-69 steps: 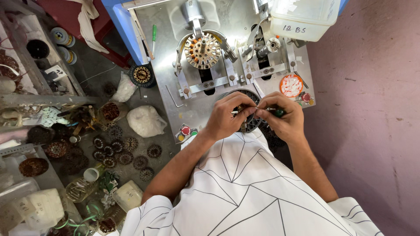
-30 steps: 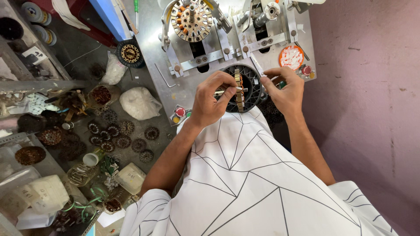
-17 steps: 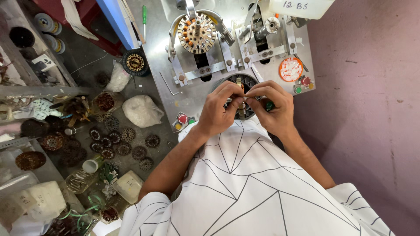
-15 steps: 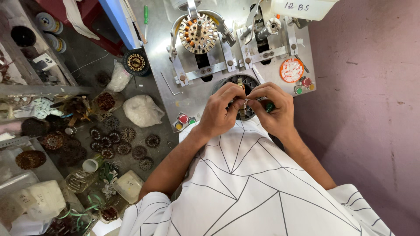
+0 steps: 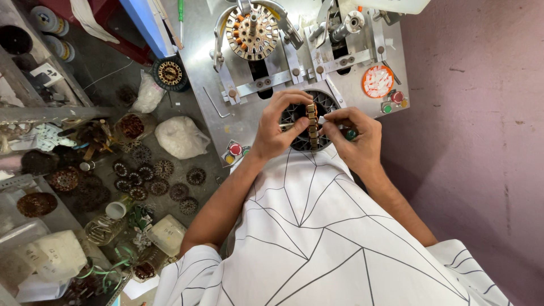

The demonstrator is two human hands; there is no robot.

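A round wound stator (image 5: 311,126) is held on edge just above the middle of the frame, so it shows as a narrow upright stack of brass-coloured and dark bands. The left hand (image 5: 279,126) pinches it from the left, fingers curled tightly over its top and near side; the right hand (image 5: 352,136) closes on it from the right, fingertips at its upper edge with a small pale piece (image 5: 322,119) between them. Behind it sits a dark ribbed round holder (image 5: 309,122), set into a grey metal machine plate (image 5: 249,116).

At the top centre of the plate another copper-wound stator (image 5: 252,32) sits in a clamp, with an orange round tray of white bits (image 5: 377,81) to the right and red and green buttons (image 5: 391,101) near it. Left of the plate, the dark surface (image 5: 107,73) carries many small dark wound rotors (image 5: 164,169), a white plastic bag (image 5: 180,137) and jars. The right of the frame is a plain mauve wall (image 5: 481,113). The person wears a white shirt with thin black lines (image 5: 317,238).
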